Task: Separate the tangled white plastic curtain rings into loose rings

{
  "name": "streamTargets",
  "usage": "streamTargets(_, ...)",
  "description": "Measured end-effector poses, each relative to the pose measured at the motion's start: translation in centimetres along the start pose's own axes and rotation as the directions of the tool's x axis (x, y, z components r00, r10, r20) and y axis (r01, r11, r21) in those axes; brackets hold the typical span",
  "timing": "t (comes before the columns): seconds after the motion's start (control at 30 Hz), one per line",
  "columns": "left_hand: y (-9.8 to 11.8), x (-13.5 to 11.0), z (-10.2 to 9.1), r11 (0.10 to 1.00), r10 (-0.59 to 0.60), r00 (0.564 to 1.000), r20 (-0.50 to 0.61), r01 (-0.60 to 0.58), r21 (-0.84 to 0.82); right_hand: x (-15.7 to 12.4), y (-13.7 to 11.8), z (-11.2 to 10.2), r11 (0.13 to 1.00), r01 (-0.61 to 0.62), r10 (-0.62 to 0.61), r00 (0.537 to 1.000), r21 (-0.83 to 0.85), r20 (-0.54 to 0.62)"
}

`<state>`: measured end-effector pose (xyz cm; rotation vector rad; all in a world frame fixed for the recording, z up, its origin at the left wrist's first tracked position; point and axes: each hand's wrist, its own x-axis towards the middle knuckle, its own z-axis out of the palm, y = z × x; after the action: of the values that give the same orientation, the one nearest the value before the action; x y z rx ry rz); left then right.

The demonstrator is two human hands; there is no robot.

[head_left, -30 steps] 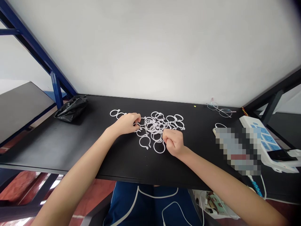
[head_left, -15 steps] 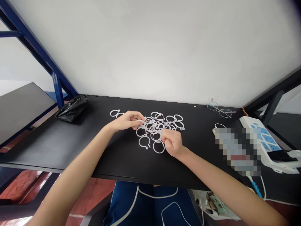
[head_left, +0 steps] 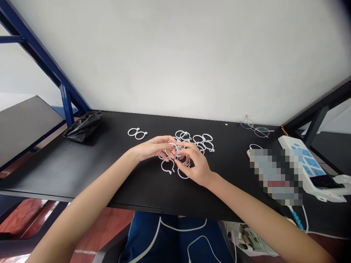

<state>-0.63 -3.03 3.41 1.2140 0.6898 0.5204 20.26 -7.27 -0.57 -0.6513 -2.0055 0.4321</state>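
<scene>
My left hand [head_left: 153, 148] pinches a white plastic ring [head_left: 173, 144] between thumb and fingers, above a loose pile of similar rings. From the other side, my right hand [head_left: 196, 165] reaches in with bent fingers and grips the same ring's edge; the exact contact is partly hidden by the fingers. Several rings overlap beneath and behind both hands. An open ring [head_left: 161, 166] with a gap and small clasp ends lies in front of the pile. Two rings with round tabs, one of them a separate ring [head_left: 140, 139], rest left of the pile.
A crumpled black plastic bag [head_left: 83, 128] lies at the black desk's [head_left: 109, 171] back left. Eyeglasses [head_left: 261, 132] rest near the wall. On the right are a blurred phone-like object [head_left: 274, 175] with a cable and a white power strip [head_left: 307, 160].
My right hand has opened from a fist and moved left to meet my left hand at the ring. My left hand has shifted slightly right, uncovering the second ring on the left.
</scene>
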Motion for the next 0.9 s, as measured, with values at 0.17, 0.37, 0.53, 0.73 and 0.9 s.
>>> streamTargets(0.17, -0.3, 0.2, 0.0, 1.000, 0.001, 1.000, 0.023, -0.001, 0.002, 0.1, 0.4, 0.2, 1.000, 0.009, -0.010, 0.998, -0.021, -0.068)
streamTargets(0.37, -0.5, 0.3, -0.1, 1.000, 0.000, 1.000, 0.006, 0.000, -0.027, 0.3, 0.3, 0.1, 0.999, 0.025, -0.027, 0.994, -0.021, -0.108)
streamTargets(0.53, -0.6, 0.4, -0.3, 1.000, 0.021, 1.000, 0.004, -0.021, -0.017, 0.3, 0.3, 0.1, 0.997, 0.060, -0.066, 0.987, -0.047, -0.146)
streamTargets(0.73, -1.0, 0.7, -0.7, 0.994, 0.081, 0.992, -0.095, -0.073, 0.085, 0.5, 0.0, 0.0, 0.989, 0.102, -0.120, 0.976, -0.106, -0.183)
streamTargets(0.9, -1.1, 0.7, -0.8, 0.975, 0.170, 0.983, -0.067, -0.158, 0.153, 0.8, -0.4, -0.1, 0.986, 0.115, -0.138, 0.968, -0.119, -0.211)
